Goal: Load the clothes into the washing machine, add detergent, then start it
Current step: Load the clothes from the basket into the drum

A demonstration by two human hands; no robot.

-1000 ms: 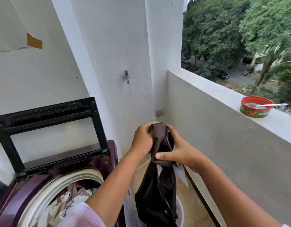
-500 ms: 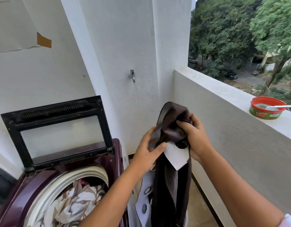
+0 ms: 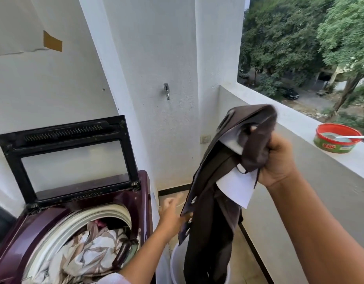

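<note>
A: Start with the biggest things.

B: White plastered wall and pillar (image 3: 156, 48) at the back. A grey balcony parapet with a flat white ledge (image 3: 299, 201) ran along the right. The maroon top-loading washing machine (image 3: 23, 232) stood at lower left, against the wall. Its black-framed glass lid (image 3: 64, 130) was raised upright.

A: Anything in the drum?

B: A beige and white leaf-printed cloth (image 3: 91, 251), bunched, filling the opening nearly to the rim.

A: And the piece being loaded?

B: A dark brown garment with white pocket linings (image 3: 214, 222). It hung in the air to the right of the machine, outside the drum. Its lower end trailed into a white plastic bucket (image 3: 176, 263) on the floor between the machine and the parapet.

A: Hands?

B: The right hand (image 3: 279, 158) was raised, fingers curled tight round the bunched top of the garment. One white lining hung out just below that fist. The left hand (image 3: 173, 214) was lower, at the garment's left edge and blurred. I could not tell whether it pinched the cloth or only touched it.

A: Small items?

B: A round green tub with a red rim (image 3: 336, 138) sat on the parapet ledge, well apart from both hands. A white-handled spoon (image 3: 351, 137) lay across it, its handle pointing right. A small metal hook (image 3: 166, 91) was fixed to the wall above the machine's right side.
</note>
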